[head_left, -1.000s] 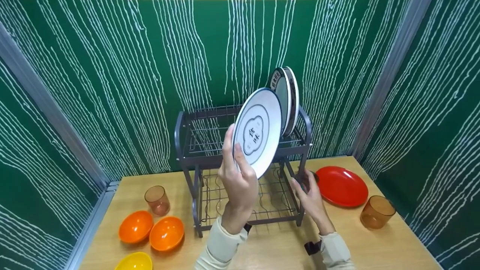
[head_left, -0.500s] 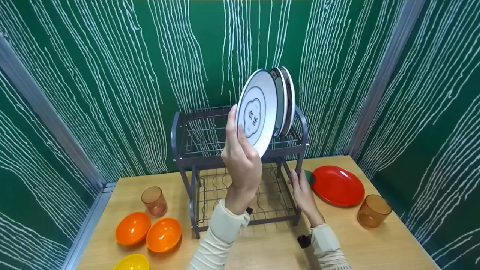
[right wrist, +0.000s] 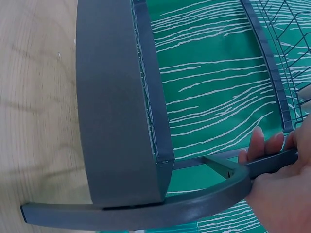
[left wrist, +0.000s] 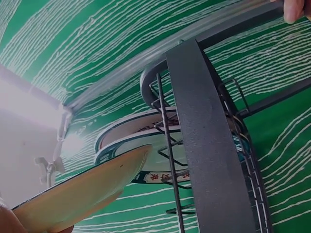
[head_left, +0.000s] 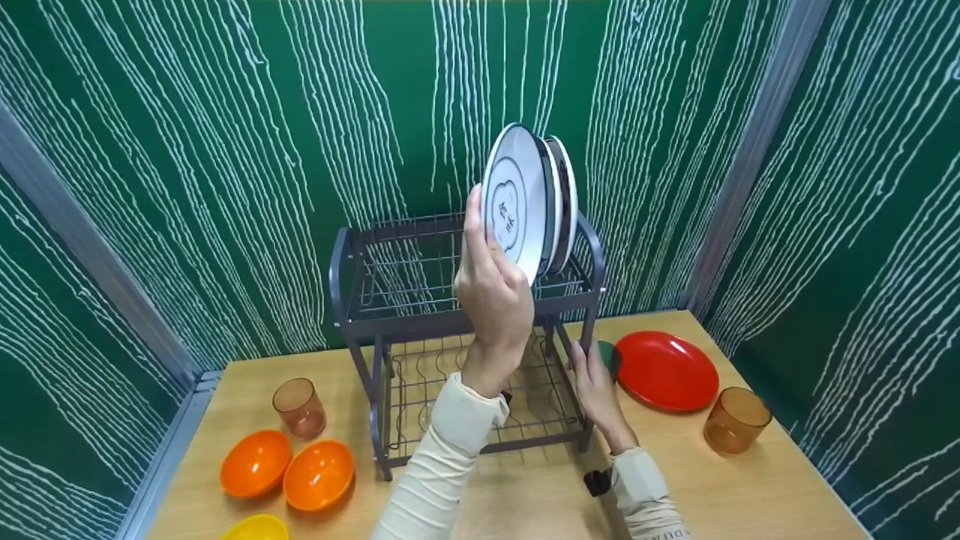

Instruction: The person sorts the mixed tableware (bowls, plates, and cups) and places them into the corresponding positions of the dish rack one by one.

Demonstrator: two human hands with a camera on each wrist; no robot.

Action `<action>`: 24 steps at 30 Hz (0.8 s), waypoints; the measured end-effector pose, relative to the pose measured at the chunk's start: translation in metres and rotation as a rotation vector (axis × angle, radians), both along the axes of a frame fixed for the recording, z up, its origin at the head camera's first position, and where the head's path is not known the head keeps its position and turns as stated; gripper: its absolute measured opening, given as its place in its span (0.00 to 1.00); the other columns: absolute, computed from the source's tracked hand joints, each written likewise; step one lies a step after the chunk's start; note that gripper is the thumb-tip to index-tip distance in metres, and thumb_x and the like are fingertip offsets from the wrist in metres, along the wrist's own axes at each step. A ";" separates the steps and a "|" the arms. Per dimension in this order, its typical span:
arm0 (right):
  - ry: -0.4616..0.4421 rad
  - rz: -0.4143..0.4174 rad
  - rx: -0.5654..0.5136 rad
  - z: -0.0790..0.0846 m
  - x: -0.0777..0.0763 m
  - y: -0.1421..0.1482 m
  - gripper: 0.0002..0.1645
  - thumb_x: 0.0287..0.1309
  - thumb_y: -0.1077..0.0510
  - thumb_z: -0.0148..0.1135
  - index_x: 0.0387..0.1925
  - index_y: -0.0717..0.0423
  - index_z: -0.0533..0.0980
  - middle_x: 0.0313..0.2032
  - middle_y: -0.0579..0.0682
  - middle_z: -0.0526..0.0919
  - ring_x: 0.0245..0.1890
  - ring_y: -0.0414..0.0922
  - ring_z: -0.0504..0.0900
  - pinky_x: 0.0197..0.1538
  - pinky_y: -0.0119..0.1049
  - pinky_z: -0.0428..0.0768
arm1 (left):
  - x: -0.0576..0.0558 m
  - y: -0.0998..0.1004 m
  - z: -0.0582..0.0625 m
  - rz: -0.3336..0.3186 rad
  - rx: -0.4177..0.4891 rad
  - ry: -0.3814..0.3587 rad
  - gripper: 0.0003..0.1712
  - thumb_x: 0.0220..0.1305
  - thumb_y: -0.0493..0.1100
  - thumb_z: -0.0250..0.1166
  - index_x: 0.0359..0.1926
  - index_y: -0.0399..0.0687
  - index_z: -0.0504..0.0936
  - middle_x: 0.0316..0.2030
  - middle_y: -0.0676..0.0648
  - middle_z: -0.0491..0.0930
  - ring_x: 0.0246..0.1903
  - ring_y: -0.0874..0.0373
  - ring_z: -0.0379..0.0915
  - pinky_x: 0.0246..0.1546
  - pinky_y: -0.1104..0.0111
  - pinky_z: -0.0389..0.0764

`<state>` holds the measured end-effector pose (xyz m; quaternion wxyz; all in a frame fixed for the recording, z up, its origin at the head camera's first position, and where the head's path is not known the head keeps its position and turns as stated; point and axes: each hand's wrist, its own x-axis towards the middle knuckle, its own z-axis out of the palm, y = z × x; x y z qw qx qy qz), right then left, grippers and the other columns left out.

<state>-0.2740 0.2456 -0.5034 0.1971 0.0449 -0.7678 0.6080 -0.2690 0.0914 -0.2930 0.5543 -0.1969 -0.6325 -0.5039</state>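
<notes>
My left hand [head_left: 495,296] pinches a white plate [head_left: 519,199] by its near edge. The plate stands nearly upright above the top tier of a dark metal dish rack [head_left: 401,327], its underside with a printed mark facing left. Just right of it, two patterned plates [head_left: 568,206] stand on edge in the rack. In the left wrist view, the held plate [left wrist: 92,189] slants up toward these standing plates [left wrist: 124,138], its far end overlapping them; contact cannot be told. My right hand [head_left: 598,390] grips the rack's right front post [right wrist: 272,162], fingers curled round it in the right wrist view.
On the right of the table lie a red plate [head_left: 666,372], a partly hidden green item [head_left: 608,358] and an amber cup [head_left: 736,421]. At left stand another amber cup [head_left: 299,409], two orange bowls [head_left: 319,475] and a yellow bowl [head_left: 256,528]. Green walls enclose the table.
My left hand has carried the plate up and away from me, turning it more edge-on beside the standing plates. The right hand has closed round the rack post.
</notes>
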 end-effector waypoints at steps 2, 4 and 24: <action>0.009 0.005 -0.002 -0.001 -0.001 -0.001 0.13 0.73 0.56 0.43 0.47 0.64 0.64 0.34 0.54 0.69 0.36 0.49 0.70 0.41 0.41 0.71 | -0.003 -0.002 0.000 -0.005 -0.001 0.002 0.23 0.72 0.34 0.43 0.67 0.42 0.62 0.62 0.45 0.70 0.49 0.53 0.78 0.35 0.72 0.82; 0.015 0.007 0.000 -0.001 -0.001 -0.001 0.10 0.73 0.57 0.43 0.46 0.60 0.64 0.34 0.54 0.69 0.37 0.49 0.70 0.41 0.42 0.71 | -0.006 -0.006 -0.001 -0.011 0.001 0.007 0.23 0.72 0.34 0.43 0.66 0.41 0.63 0.62 0.44 0.70 0.50 0.53 0.77 0.38 0.72 0.81; -0.037 0.042 -0.024 -0.001 0.001 0.002 0.17 0.73 0.54 0.41 0.53 0.64 0.62 0.40 0.62 0.69 0.45 0.60 0.72 0.47 0.47 0.73 | 0.011 -0.048 0.001 -0.315 0.195 0.039 0.19 0.71 0.35 0.50 0.61 0.39 0.68 0.51 0.38 0.79 0.42 0.52 0.82 0.30 0.64 0.84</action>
